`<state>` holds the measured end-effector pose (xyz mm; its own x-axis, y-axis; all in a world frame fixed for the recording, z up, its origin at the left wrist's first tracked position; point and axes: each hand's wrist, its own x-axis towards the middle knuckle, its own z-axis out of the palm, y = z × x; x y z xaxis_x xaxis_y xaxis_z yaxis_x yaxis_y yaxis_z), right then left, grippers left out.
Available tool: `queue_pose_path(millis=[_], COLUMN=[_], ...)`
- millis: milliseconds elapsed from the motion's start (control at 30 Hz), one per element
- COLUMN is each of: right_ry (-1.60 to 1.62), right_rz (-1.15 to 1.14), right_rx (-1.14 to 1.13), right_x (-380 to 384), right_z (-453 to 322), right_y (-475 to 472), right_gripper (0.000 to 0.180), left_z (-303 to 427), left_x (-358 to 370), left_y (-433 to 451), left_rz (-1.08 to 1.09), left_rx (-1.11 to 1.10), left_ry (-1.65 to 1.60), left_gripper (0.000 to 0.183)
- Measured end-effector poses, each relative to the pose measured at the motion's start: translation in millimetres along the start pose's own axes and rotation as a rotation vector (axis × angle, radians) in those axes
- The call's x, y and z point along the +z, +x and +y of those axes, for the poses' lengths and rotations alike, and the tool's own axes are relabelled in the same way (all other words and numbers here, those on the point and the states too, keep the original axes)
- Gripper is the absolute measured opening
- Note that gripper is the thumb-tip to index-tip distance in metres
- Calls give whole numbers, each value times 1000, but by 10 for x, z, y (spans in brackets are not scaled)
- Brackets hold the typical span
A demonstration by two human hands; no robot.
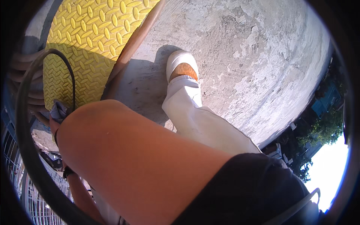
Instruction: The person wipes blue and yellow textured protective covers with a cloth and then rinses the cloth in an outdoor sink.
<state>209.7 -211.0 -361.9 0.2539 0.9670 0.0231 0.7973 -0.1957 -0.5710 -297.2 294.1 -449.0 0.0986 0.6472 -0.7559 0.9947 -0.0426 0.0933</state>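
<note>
My bare right arm, coming out of a black sleeve, crosses the foreground and hides much of the lower left. Beyond its elbow a small part of my right hand [54,124] shows, pressed on a bunched grey cloth [58,109] at the lower edge of a yellow diamond-tread sheet [92,31]. A dark band edges that wrist. Farther down, my left forearm wears a black wristwatch [67,171]. Only a sliver of my left hand [64,164] appears beside the right arm; its fingers are hidden.
A brown pipe or hose [137,39] runs along the sheet's right edge. Coiled brown hose [26,67] lies at the left. One black cable [24,135] loops close to the camera. White wire racks [42,194] stand lower left. My white shoe [181,59] rests on worn concrete [239,56].
</note>
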Motion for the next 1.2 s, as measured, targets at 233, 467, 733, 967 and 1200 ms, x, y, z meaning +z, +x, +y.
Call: queue_pose_path(millis=[233,467,733,967,1200], right_ry=[-50,-298,-378,-504,-453], right_rz=[-61,-322,-74,266,321], right_rx=[-151,-331,-37,380,285], right_x=[591,494,-1346,-1496,-904], right_z=[-408,-437,1647,2296,1746], right_y=[1113,1645,567,34,521], right_gripper=[28,27,34,67,70], left_z=[412,659,590,818,1387], left_x=[233,373,534,570,598], left_y=[10,-270,-442,-465,-576], left_rz=[-15,26,153,499,609], left_rx=[-102,-247,-212,-29,41], left_ry=[-172,-367,-425,-59,-178], left_gripper=[50,58,61,59,63])
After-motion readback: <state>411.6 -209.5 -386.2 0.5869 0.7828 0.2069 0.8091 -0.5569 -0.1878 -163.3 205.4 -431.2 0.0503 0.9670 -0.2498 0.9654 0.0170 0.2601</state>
